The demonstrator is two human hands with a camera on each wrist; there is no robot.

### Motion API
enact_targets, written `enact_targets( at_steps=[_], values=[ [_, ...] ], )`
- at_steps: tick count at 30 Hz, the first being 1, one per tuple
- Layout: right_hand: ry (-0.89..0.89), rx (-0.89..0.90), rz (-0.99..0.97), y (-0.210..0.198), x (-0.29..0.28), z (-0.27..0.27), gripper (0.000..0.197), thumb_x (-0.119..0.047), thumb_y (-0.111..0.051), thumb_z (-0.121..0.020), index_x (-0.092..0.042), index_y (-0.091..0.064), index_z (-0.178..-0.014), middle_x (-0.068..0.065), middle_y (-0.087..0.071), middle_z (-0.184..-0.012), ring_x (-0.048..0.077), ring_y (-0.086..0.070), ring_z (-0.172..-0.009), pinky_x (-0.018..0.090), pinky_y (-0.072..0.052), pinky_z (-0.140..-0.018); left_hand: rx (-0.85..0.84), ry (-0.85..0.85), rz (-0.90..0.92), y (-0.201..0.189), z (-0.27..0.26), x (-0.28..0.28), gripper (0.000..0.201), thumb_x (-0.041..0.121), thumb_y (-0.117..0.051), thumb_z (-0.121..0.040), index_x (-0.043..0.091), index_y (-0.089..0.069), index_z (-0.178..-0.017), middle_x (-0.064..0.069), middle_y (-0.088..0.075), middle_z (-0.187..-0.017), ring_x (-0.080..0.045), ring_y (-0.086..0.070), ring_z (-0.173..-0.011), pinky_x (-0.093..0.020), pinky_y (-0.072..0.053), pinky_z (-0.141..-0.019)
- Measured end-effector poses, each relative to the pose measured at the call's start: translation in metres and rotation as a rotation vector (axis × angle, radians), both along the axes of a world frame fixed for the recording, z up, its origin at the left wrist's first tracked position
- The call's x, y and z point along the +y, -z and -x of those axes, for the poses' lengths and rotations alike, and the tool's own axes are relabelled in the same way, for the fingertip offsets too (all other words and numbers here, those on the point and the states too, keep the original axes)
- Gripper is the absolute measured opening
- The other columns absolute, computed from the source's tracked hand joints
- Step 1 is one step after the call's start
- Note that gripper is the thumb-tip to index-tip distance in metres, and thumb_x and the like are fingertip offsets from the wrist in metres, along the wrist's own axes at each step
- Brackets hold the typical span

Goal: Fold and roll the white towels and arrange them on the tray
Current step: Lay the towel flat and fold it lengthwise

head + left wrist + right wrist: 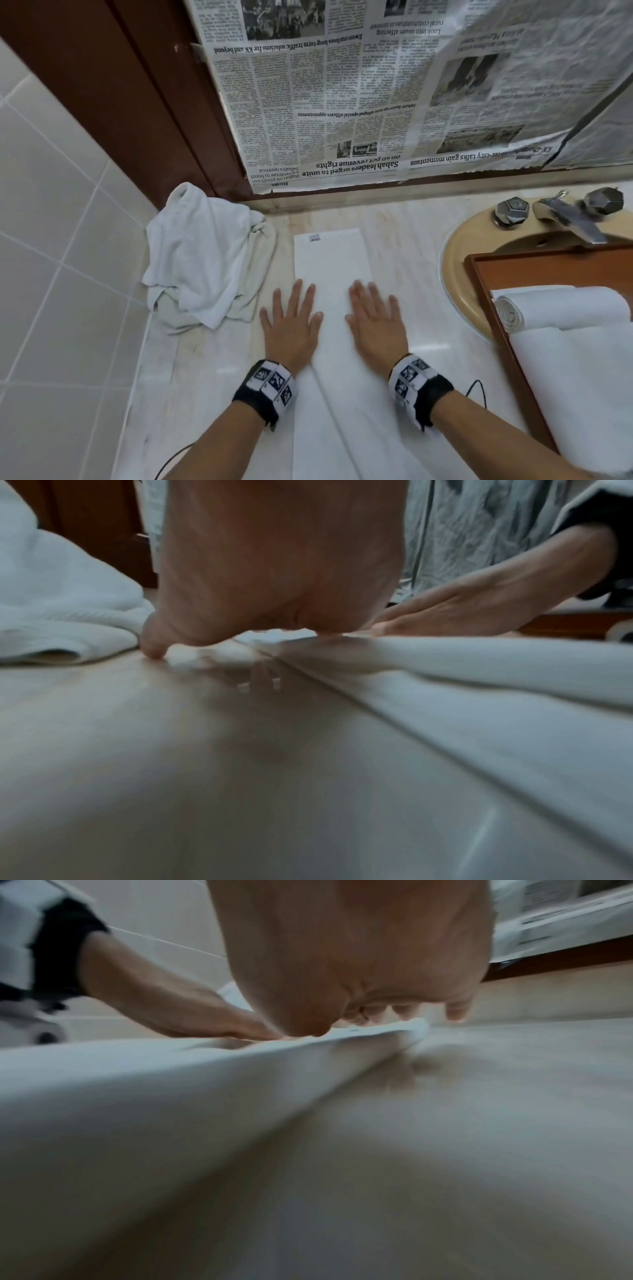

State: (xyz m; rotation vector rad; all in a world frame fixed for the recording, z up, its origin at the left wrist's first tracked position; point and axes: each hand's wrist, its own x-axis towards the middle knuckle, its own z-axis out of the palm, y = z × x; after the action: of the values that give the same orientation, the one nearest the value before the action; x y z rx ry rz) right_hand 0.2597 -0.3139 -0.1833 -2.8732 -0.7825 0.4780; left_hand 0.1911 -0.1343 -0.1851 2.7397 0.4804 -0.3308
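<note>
Flat on the tabletop (212, 377), left hand (291, 325) and right hand (376, 325), each grip spread, pressing the folded towel (330, 260). Crumpled towels (202, 260) left, strip centre, rolled towel (561, 308) on tray (486, 270) right. Best smoothed evenly, edges aligned, before rolling tightly.

The folded towel (330, 263) was plain white, as were the crumpled towel (202, 260) and rolled towel (561, 308). The tray (493, 274) was reddish-brown; the tabletop (404, 219) pale cream, faintly veined; the basin (459, 260) tan.
</note>
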Motion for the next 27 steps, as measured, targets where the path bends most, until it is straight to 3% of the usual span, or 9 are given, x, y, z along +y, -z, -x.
enact_targets(
  at_steps=[3,4,6,8,11,15,17,22,27],
  values=[
    [-0.121,0.019,-0.031,0.008,0.008,0.036,0.056,-0.043,-0.021,-0.104,-0.019,-0.028,-0.154,-0.005,-0.020,-0.161,0.022,-0.027,-0.147,0.048,-0.012,-0.116,0.032,0.082,-0.006,0.002,0.018,-0.021,0.061,0.059,0.005,-0.094,0.048,0.010,-0.154,0.023,0.022,-0.160,-0.024,0.018,-0.152,-0.058,0.004,-0.120],
    [-0.116,0.029,-0.031,0.006,0.006,0.040,0.056,-0.044,-0.019,-0.105,-0.020,-0.024,-0.156,-0.006,-0.016,-0.162,0.021,-0.022,-0.149,0.047,-0.009,-0.116,0.039,0.077,-0.018,0.003,0.022,-0.022,0.060,0.058,0.005,-0.095,0.048,0.011,-0.154,0.025,0.022,-0.160,-0.024,0.017,-0.152,-0.058,0.004,-0.120],
    [-0.087,0.019,-0.016,0.004,-0.005,0.038,0.059,-0.049,-0.008,-0.104,-0.026,-0.002,-0.158,-0.013,0.007,-0.162,0.015,0.004,-0.152,0.044,0.005,-0.120,0.056,0.042,-0.034,0.003,0.027,-0.017,0.055,0.055,-0.004,-0.101,0.047,0.010,-0.154,0.027,0.022,-0.158,-0.023,0.015,-0.153,-0.056,0.003,-0.120],
    [-0.007,0.040,-0.013,0.005,-0.024,0.034,0.064,-0.053,0.006,-0.096,-0.029,0.011,-0.156,-0.018,0.020,-0.158,0.012,0.016,-0.149,0.043,0.009,-0.119,0.059,0.023,-0.037,0.000,0.033,-0.011,0.055,0.051,-0.011,-0.105,0.044,0.007,-0.156,0.029,0.021,-0.157,-0.023,0.014,-0.153,-0.056,0.001,-0.121],
    [0.075,0.016,0.012,0.003,-0.048,0.040,0.070,-0.051,0.014,-0.090,-0.027,0.011,-0.156,-0.015,0.021,-0.159,0.011,0.016,-0.149,0.042,0.006,-0.120,0.057,-0.001,0.017,-0.007,0.045,-0.008,0.056,0.047,-0.017,-0.106,0.042,0.005,-0.157,0.026,0.016,-0.161,-0.023,0.013,-0.153,-0.057,-0.001,-0.121],
    [0.010,-0.006,-0.074,0.003,-0.056,0.073,0.060,-0.048,-0.007,-0.102,-0.027,-0.006,-0.158,-0.015,0.005,-0.162,0.011,0.002,-0.151,0.039,-0.001,-0.119,0.066,0.038,0.045,-0.014,0.062,-0.021,0.056,0.045,-0.021,-0.106,0.043,0.003,-0.156,0.024,0.015,-0.163,-0.024,0.013,-0.152,-0.056,-0.002,-0.120],
    [-0.032,-0.001,-0.058,0.008,-0.054,0.088,0.058,-0.048,-0.010,-0.104,-0.026,-0.012,-0.158,-0.012,-0.003,-0.163,0.013,-0.006,-0.151,0.040,-0.002,-0.118,0.081,0.058,0.041,-0.013,0.068,-0.026,0.056,0.044,-0.019,-0.106,0.043,0.004,-0.156,0.023,0.017,-0.162,-0.023,0.016,-0.152,-0.057,0.000,-0.121],
    [-0.016,0.022,-0.017,0.011,-0.054,0.082,0.068,-0.058,0.015,-0.093,-0.027,0.012,-0.154,-0.015,0.019,-0.159,0.006,0.014,-0.148,0.037,0.011,-0.118,0.104,0.098,-0.018,-0.009,0.066,-0.019,0.056,0.050,-0.016,-0.105,0.044,0.009,-0.156,0.025,0.019,-0.161,-0.024,0.017,-0.152,-0.058,0.001,-0.120],
    [-0.006,0.085,0.004,0.003,-0.046,0.056,0.070,-0.057,0.018,-0.084,-0.028,0.023,-0.148,-0.016,0.028,-0.155,0.004,0.022,-0.146,0.036,0.014,-0.119,0.124,0.110,0.002,-0.010,0.035,-0.013,0.056,0.052,-0.015,-0.104,0.045,0.008,-0.156,0.026,0.018,-0.161,-0.026,0.018,-0.152,-0.061,0.005,-0.119]
  ],
)
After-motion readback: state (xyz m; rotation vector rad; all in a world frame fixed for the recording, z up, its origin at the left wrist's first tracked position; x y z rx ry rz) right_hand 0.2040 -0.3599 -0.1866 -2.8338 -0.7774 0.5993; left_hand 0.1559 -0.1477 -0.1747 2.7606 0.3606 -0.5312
